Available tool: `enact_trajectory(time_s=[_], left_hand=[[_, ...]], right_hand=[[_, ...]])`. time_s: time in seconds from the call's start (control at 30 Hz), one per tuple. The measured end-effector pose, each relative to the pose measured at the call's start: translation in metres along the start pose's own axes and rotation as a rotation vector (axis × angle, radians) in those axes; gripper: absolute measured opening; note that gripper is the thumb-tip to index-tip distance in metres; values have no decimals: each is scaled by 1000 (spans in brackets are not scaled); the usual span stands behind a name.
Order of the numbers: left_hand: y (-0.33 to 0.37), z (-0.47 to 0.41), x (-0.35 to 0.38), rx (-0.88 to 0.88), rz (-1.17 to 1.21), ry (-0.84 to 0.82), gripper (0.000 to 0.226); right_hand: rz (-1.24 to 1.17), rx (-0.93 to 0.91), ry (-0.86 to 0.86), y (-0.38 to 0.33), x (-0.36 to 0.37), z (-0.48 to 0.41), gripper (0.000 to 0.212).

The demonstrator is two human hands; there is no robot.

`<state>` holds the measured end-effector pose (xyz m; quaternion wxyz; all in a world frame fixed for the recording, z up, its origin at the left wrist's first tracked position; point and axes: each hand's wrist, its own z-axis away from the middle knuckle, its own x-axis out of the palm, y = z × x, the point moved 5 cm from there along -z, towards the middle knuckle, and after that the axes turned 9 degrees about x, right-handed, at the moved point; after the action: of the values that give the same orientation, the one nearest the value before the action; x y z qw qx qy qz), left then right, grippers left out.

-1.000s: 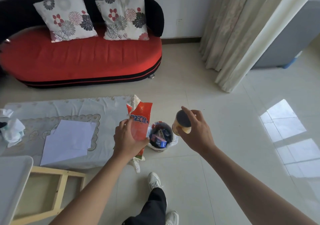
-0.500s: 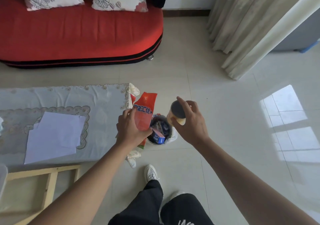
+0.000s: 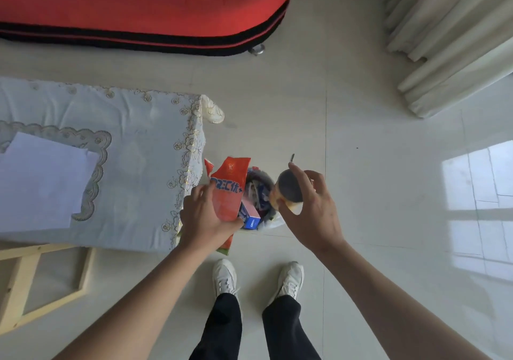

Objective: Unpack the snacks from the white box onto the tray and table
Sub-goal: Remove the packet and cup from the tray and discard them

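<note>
- Left hand (image 3: pixel 206 216) grips an orange snack packet (image 3: pixel 229 190); right hand (image 3: pixel 313 207) clasps a small dark-topped cup (image 3: pixel 288 190)
- both hover over the bin (image 3: pixel 256 193) beside the table (image 3: pixel 138 182); blue box (image 3: pixel 251 218) lies inside

Both arms reach forward; left hand (image 3: pixel 206 218) fingers clench; right hand (image 3: pixel 313 212) fingers curl, gripping.
</note>
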<state>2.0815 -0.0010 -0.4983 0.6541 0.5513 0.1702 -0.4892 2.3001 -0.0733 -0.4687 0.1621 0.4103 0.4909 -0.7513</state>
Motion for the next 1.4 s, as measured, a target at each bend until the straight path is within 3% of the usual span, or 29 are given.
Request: enact_trajectory(time_s=[0.27,0.57,0.7,0.87,1.03,1.4], left_hand=[[-36,-34,90,-63,-39,27,101],[-74,-81,153,-97,-55,13,115],[-88,-93,168,-63,27,-57,138],[-104,-87,164,-6,-86,-171,132],[-110,-81,145,71,-184,-170,119],[-89,-84,109,181,-262,-156,114]], right_hand=[[6,-39,-64,63,67,-30,75],[67,-47,-165,92,134,-63,78],[43,-64,-232,101,161,-70,88],[124,41,-318,114,169,-73,100],[259,109,-326,119,162,-75,100],[332,111,-295,99,136,-76,89]])
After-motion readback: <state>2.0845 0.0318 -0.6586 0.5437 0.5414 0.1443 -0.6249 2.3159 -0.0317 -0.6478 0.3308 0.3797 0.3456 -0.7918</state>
